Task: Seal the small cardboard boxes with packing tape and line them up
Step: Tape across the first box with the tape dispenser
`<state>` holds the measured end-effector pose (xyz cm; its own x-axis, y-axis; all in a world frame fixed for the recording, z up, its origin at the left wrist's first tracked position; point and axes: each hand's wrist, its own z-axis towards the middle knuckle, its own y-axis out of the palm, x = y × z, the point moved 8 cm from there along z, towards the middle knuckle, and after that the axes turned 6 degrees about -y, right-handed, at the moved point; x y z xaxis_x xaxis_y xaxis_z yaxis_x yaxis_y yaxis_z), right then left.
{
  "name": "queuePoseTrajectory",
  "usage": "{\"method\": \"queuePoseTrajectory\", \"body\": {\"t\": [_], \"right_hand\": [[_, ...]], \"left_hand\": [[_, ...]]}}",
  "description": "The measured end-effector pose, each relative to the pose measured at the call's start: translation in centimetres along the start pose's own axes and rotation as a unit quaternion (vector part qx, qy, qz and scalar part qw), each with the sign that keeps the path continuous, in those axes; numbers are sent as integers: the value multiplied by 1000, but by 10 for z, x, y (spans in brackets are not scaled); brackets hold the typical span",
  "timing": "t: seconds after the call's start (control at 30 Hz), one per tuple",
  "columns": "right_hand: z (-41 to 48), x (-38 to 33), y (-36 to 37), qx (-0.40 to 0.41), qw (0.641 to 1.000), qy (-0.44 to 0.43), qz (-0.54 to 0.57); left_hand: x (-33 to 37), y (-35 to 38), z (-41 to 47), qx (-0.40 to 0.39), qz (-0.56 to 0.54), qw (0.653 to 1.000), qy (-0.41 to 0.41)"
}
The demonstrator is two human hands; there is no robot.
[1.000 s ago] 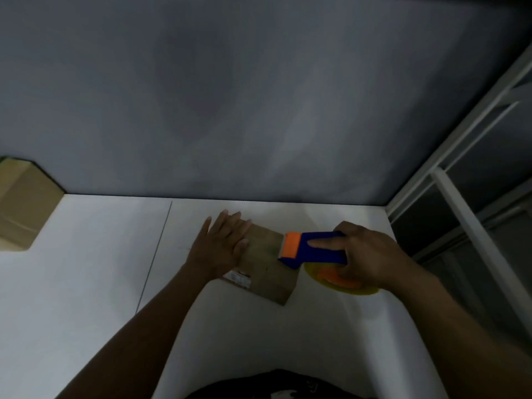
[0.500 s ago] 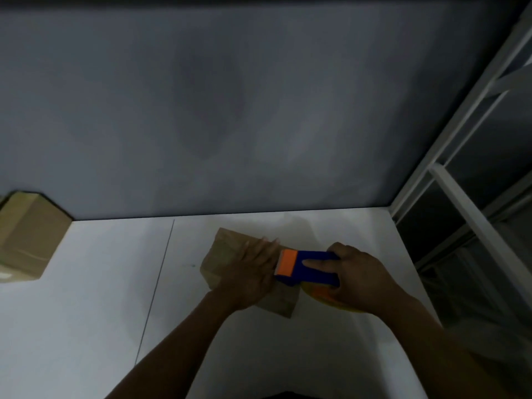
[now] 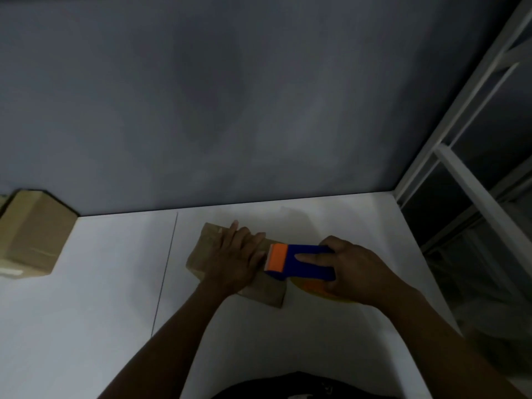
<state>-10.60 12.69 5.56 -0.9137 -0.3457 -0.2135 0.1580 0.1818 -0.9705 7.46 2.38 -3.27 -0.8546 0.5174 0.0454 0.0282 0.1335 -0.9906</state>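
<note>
White laminate forms the counter, which fills the lower half of the frame and is crossed by a thin dark seam line left of centre. Behind it, a plain grey wall with faint blotchy shading takes up the whole upper half. At the right edge of the frame, a white metal window frame with dark panes is seen meeting the wall at the counter's far right corner. The room is dimly lit.

A small brown cardboard box lies just right of centre on the counter, near the wall and turned at an angle. It is pressed down by the left hand, whose grip is spread, with straight fingers laid flat across the top. A blue tape dispenser with an orange front plate is held at the right end of the box by the right hand, whose grip is curled round the blue body with the index finger laid along its side. A yellowish tape roll shows beneath that hand.

A larger brown cardboard box stands at the left edge of the frame against the wall, well apart from the small one. A dark garment is seen at the bottom edge.
</note>
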Motion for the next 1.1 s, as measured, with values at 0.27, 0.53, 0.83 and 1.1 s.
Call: {"method": "queuePoseTrajectory", "body": {"t": [0.27, 0.53, 0.83, 1.1], "right_hand": [[-13, 15, 11, 0, 1000, 13, 24], [-37, 23, 32, 2, 999, 12, 48], [-31, 10, 75, 53, 998, -14, -9], [-41, 20, 82, 80, 995, 12, 53]], "left_hand": [[-43, -6, -13, 6, -17, 998, -54], [-43, -8, -12, 9, -32, 998, -60], [15, -6, -8, -4, -27, 999, -43], [15, 1, -5, 4, -18, 998, -60]]}}
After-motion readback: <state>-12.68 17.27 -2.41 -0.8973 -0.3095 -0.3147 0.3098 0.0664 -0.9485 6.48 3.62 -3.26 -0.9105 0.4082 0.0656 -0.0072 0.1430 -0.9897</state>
